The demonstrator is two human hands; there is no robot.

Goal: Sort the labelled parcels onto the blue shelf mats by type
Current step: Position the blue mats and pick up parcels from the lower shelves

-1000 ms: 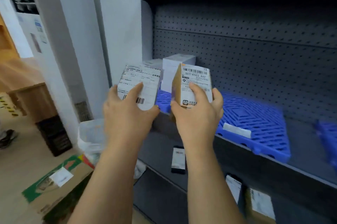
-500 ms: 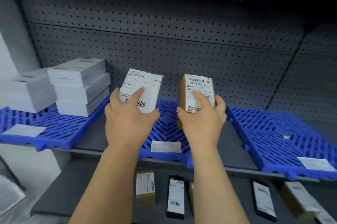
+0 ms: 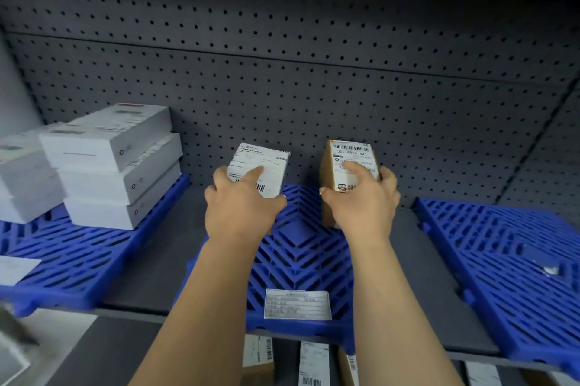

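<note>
White boxes (image 3: 113, 166) already sit stacked left of the middle mat (image 3: 301, 247); above it, left hand (image 3: 241, 206) grips a white parcel (image 3: 260, 172), right hand (image 3: 361, 206) a brown one (image 3: 348, 166) — both unplaced, with more parcels (image 3: 310, 363) waiting below.

Dim shelf bay, dark top, soft motion blur at edges, wide-angle bowing, no glare

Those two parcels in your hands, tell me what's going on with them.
A person is sorting parcels at a grey pegboard shelf. The left hand holds a white labelled parcel and the right hand holds a brown labelled box, both over the back of the middle blue mat, which bears only a paper label. White boxes are stacked on the left mat; the right mat holds no parcels.
</note>
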